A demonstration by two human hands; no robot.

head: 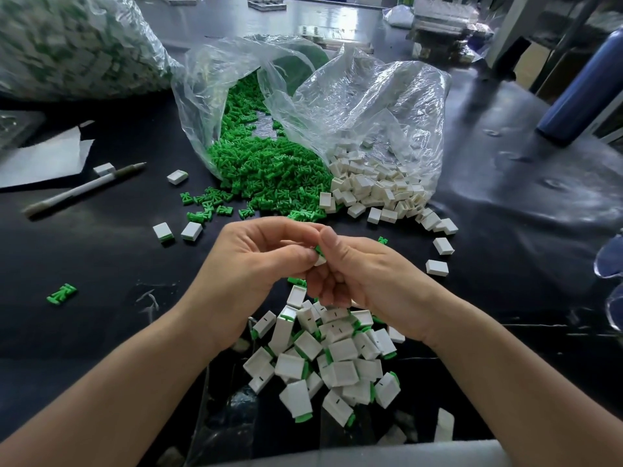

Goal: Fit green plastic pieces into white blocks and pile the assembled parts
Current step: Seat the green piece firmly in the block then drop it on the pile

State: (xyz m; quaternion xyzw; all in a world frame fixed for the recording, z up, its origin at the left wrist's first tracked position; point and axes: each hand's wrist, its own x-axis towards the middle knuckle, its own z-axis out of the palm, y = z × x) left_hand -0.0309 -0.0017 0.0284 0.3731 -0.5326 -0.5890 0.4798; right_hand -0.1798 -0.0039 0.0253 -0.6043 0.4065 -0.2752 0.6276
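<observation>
**Both hands meeting mid-frame on one white block and green piece**

The left hand (256, 261) and the right hand (364, 274) are meeting fingertip to fingertip at the centre of the frame, above the black table (505, 230). The left hand is pinching a small white block (320, 261), fingers curled. The right hand's thumb and curled fingers are closing on the green piece (318, 250) sticking out of the block's top. Fingers are hiding most of both, so it is not possible to tell how far in the piece is sitting.

Directly below the hands, lower centre, the pile of assembled parts (323, 358) is lying in a loose jumble, white bodies with green edges showing.

Above the hands, a heap of green pieces (266, 170) is spilling from a clear bag (209, 79) at upper centre. Touching its right side, a heap of white blocks (374, 187) is spilling from a second clear bag (371, 106). A few loose blocks (437, 267) are lying right of the hands, and two more (191, 230) are lying to the left.

One stray green piece (61, 294) is lying alone at mid-left. A pen (84, 188) is lying diagonally at left, just beside a sheet of paper (43, 156). A large filled bag (67, 45) is taking up the upper left, blurred. A blue bottle (583, 85) is standing at upper right.
</observation>
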